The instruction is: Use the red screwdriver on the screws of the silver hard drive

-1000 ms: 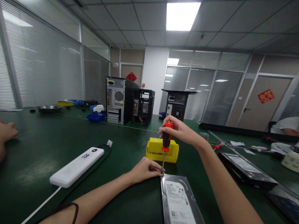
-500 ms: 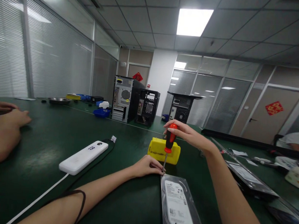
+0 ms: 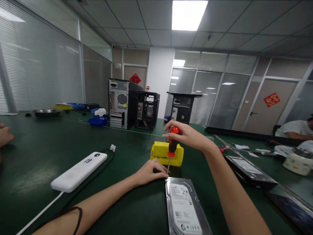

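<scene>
My right hand [image 3: 183,134] grips the red-and-black handle of a screwdriver [image 3: 172,145], held nearly upright with its tip down. The tip meets the far left corner of a silver hard drive [image 3: 185,209], which lies label up on the green table. At that same corner my left hand [image 3: 148,172] has thumb and fingers drawn together beside the screwdriver's tip. What lies between those fingertips is too small to tell. Just behind both hands stands a yellow box [image 3: 159,152], partly covered by the screwdriver.
A white power strip [image 3: 79,173] with its cable lies to the left. Another hard drive [image 3: 247,168] and a lidded jar [image 3: 300,160] are on the right. Computer cases [image 3: 123,102] stand at the back. Another person's hand [image 3: 0,136] is at the left edge.
The camera view has turned slightly right, so the surroundings sit further left. The screwdriver stays at the drive's corner, with both hands in nearly the same pose.
</scene>
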The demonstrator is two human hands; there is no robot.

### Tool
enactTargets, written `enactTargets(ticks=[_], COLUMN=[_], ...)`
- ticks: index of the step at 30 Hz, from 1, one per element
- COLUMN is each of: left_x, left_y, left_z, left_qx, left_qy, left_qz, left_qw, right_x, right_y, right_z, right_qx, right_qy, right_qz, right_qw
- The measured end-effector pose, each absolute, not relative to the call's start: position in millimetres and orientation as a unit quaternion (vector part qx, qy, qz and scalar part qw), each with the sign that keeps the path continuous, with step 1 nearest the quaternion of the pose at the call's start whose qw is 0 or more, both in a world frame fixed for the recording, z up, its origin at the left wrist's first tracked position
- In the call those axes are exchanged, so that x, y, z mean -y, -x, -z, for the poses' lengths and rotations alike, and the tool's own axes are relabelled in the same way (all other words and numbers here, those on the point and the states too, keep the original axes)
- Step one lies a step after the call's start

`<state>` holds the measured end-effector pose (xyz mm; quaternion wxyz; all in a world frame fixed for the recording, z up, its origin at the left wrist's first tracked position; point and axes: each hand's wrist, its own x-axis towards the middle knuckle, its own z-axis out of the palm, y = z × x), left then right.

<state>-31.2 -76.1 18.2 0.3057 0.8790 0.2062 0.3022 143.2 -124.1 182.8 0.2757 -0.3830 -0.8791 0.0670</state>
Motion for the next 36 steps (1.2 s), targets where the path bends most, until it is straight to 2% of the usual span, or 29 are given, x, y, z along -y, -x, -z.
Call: enactTargets(ticks=[4, 11, 13, 18, 21, 26, 28, 32, 36], left_x=[76.3, 74.0, 74.3, 77.1, 78.9, 82.3, 83.5, 83.6, 82.4], left_y=[29.3, 28.9, 29.3, 30.2, 30.3, 29.7, 29.3, 29.0, 28.9], left_z=[-20.9, -19.3, -18.9, -20.1, -21.9, -25.5, -26.4, -25.4, -23.2], left_qx=[-0.189, -0.178, -0.179, -0.193, -0.206, -0.212, -0.214, -0.213, -0.209], left_qy=[-0.883, -0.882, -0.88, -0.871, -0.87, -0.869, -0.871, -0.875, -0.877], left_qz=[-0.291, -0.294, -0.297, -0.303, -0.299, -0.302, -0.303, -0.306, -0.306], left_qw=[0.316, 0.322, 0.325, 0.335, 0.334, 0.329, 0.321, 0.308, 0.306], right_x=[125.5, 117.1, 113.7, 110.3, 112.9, 115.4, 113.3, 108.9, 111.7], right_y=[-146.6, -152.3, -152.1, -153.3, -155.5, -152.3, -147.6, -140.0, -141.5], right_z=[-183.4, -177.1, -175.6, -173.9, -174.4, -174.1, -172.2, -168.5, -169.7], right_qx=[0.874, 0.861, 0.859, 0.851, 0.852, 0.861, 0.861, 0.853, 0.858], right_qy=[0.387, 0.316, 0.331, 0.399, 0.401, 0.328, 0.327, 0.375, 0.386], right_qz=[-0.074, -0.233, -0.213, -0.071, -0.086, -0.223, -0.197, -0.062, -0.047], right_qw=[0.286, 0.323, 0.328, 0.333, 0.324, 0.32, 0.335, 0.358, 0.335])
